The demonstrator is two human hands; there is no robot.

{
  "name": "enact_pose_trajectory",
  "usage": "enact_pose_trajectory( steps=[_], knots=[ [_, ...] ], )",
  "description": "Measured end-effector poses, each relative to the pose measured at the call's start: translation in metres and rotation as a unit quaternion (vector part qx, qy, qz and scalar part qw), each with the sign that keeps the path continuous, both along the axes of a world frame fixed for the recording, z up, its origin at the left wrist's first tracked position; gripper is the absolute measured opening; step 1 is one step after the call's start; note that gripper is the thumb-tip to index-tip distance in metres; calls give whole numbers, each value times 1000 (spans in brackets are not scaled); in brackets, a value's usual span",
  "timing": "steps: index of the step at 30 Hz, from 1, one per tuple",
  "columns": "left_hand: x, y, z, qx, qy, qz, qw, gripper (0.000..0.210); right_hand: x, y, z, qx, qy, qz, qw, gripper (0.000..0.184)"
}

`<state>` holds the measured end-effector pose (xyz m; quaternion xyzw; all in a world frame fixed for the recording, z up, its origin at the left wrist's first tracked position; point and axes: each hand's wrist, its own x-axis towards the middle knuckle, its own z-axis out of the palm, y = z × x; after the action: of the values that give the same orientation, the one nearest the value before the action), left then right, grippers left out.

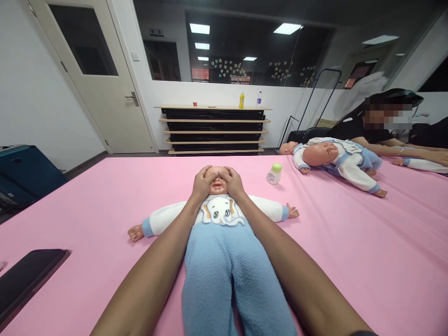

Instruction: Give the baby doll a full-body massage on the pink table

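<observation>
A baby doll [215, 252] in a white top with an elephant's face [221, 212] and fluffy blue trousers lies on its back, arms spread wide. Its head is at the far end, its legs towards me. My left hand [203, 183] curves round one side of the doll's head, and my right hand [233, 182] cups the other. Both thumbs press on the face near the nose and eyes, which they largely cover; the mouth shows below. A small white bottle with a green cap [274, 174] stands to the right of the head.
The pink-covered table [350, 252] carries a black phone [30, 280] at the left. More baby dolls [345, 158] lie at the right, near another person [371, 126] leaning in. Beyond are stacked boards [213, 125] with bottles on top, and a suitcase [31, 170] stands left.
</observation>
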<state>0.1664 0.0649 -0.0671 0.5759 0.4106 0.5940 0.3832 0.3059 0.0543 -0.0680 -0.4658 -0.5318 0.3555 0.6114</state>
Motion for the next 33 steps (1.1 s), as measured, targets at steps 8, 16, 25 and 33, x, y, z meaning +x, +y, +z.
enact_pose_trajectory(
  steps=[8,16,25,33],
  knots=[
    [1,5,-1,-10,-13,15,1000,41,0,7,-4,-4,4,-14,1000,38],
    [1,-1,4,-6,-16,20,1000,39,0,10,-5,10,4,-24,1000,36],
    [0,2,-2,-1,1,9,1000,44,0,0,-1,-2,12,1,1000,47],
    [1,7,-1,-5,-14,25,1000,42,0,11,-7,17,9,-22,1000,34]
  ],
)
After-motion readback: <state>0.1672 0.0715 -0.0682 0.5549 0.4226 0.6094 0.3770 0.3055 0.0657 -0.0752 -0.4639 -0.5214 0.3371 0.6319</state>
